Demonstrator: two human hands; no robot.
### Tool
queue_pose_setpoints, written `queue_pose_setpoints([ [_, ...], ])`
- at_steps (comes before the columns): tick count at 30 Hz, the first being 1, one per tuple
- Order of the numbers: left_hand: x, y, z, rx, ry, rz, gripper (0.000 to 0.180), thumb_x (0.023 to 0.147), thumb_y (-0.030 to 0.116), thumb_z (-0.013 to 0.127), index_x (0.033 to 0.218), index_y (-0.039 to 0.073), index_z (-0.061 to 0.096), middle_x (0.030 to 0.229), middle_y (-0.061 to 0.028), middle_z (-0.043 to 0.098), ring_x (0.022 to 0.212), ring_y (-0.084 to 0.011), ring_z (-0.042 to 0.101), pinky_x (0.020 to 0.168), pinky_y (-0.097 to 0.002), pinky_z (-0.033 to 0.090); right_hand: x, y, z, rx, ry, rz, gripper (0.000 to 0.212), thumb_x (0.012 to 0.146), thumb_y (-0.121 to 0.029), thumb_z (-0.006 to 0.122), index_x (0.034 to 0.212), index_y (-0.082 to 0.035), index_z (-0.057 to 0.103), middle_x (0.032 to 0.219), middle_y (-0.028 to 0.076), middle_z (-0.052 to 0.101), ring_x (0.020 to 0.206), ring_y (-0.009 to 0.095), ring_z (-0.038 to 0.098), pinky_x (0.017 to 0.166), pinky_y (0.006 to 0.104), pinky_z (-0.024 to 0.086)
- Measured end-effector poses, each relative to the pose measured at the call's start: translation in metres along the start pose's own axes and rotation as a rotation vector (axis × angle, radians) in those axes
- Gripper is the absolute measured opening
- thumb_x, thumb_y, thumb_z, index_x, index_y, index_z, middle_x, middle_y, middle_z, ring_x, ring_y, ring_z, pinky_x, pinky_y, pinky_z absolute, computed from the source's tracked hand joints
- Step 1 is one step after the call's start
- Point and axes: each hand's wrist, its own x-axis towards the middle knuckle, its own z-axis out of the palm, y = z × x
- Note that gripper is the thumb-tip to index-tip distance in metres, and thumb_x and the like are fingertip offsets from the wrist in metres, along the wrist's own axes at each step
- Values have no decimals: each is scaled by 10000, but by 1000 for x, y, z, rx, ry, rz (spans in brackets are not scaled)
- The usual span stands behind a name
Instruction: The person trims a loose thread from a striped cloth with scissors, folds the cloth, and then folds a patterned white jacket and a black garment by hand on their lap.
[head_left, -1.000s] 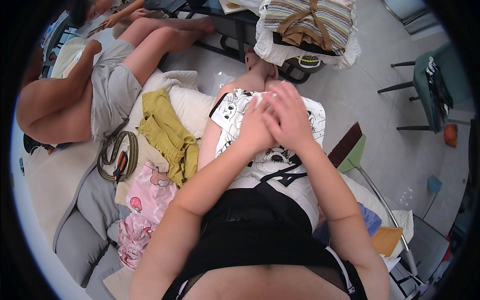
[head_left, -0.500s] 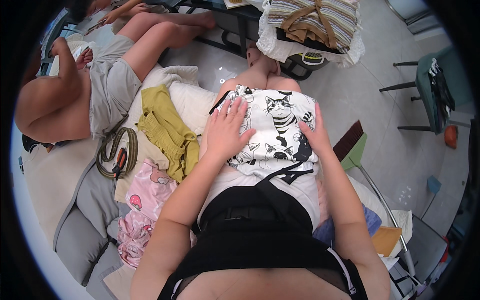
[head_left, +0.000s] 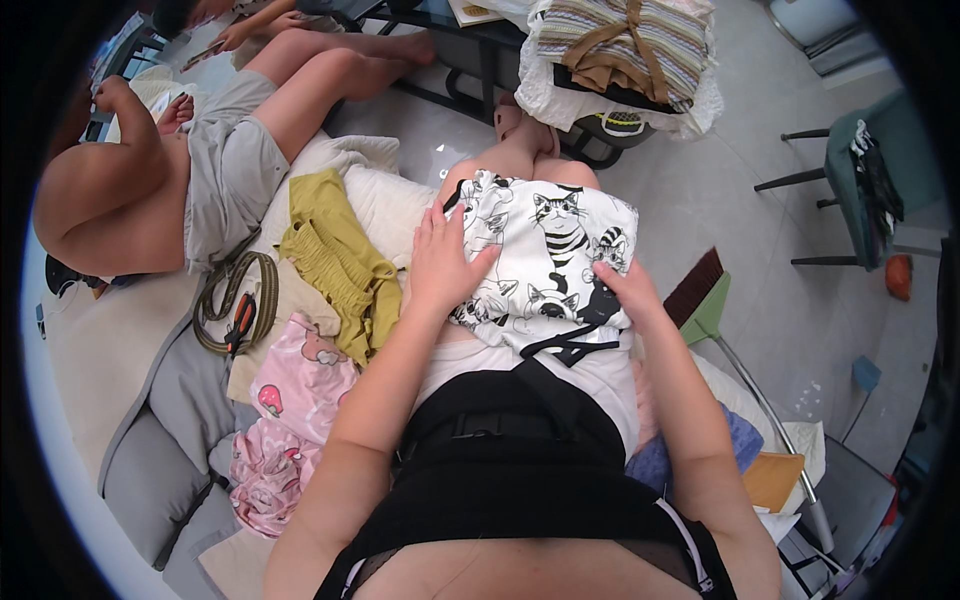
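Observation:
A folded white garment with black cat drawings and dark ties (head_left: 555, 240) lies across my lap. My left hand (head_left: 445, 262) rests along its left edge, fingers stretched out and thumb spread over the fabric. At the right edge, my right hand (head_left: 635, 292) grips the garment with the thumb on top; its other fingers are hidden under the cloth. Left of my lap lies a mustard-yellow garment with a gathered waist (head_left: 340, 260). Nearer to me is a crumpled pink printed cloth (head_left: 300, 375).
Beside the yellow garment are a coiled olive strap (head_left: 210, 315) and orange-black pliers (head_left: 240, 322). A person in grey shorts (head_left: 235, 165) sits at the left. A striped folded bundle (head_left: 625, 50) stands ahead. At the right are a green broom (head_left: 708, 308) and a teal chair (head_left: 850, 180).
My left hand has slid left and down, from on top of the garment to its edge. My right hand has shifted slightly nearer to me, its fingers now tucked out of sight.

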Motion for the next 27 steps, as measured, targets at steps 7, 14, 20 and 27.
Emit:
queue_pose_setpoints([
  [7, 2, -16, 5, -336, 84, 72, 456, 772, 218, 695, 1099, -56, 533, 1358, -263, 461, 1256, -401, 452, 1049, -396, 363, -11, 11, 19, -187, 50, -166, 478, 869, -172, 682, 1265, 22, 497, 1178, 116, 627, 1062, 189, 591, 940, 317, 453],
  [14, 32, -21, 30, -1154, 129, -3, 454, 985, 316, 490, 1274, -34, 500, 1322, -188, 529, 1251, -268, 482, 1037, -339, 367, 0, -112, 48, 406, -72, -175, 475, 863, -23, 632, 1294, -21, 435, 1181, 118, 601, 993, 223, 638, 848, 360, 550],
  [20, 46, -9, 19, -564, 183, 38, 445, 971, 340, 471, 1280, 26, 529, 1361, -158, 505, 1303, -271, 432, 1075, -416, 326, 47, -239, 51, 303, -128, -534, 438, 847, -20, 650, 1254, -5, 487, 1106, 116, 639, 954, 206, 654, 829, 350, 558],
  [27, 62, 0, 22, -27, 141, 171, 361, 880, 324, 571, 1146, 87, 629, 1352, -66, 530, 1333, -313, 383, 1056, -501, 320, 151, -324, -36, 107, 120, -653, 408, 845, -64, 653, 1213, 8, 494, 1050, 106, 655, 914, 220, 661, 803, 368, 558],
])
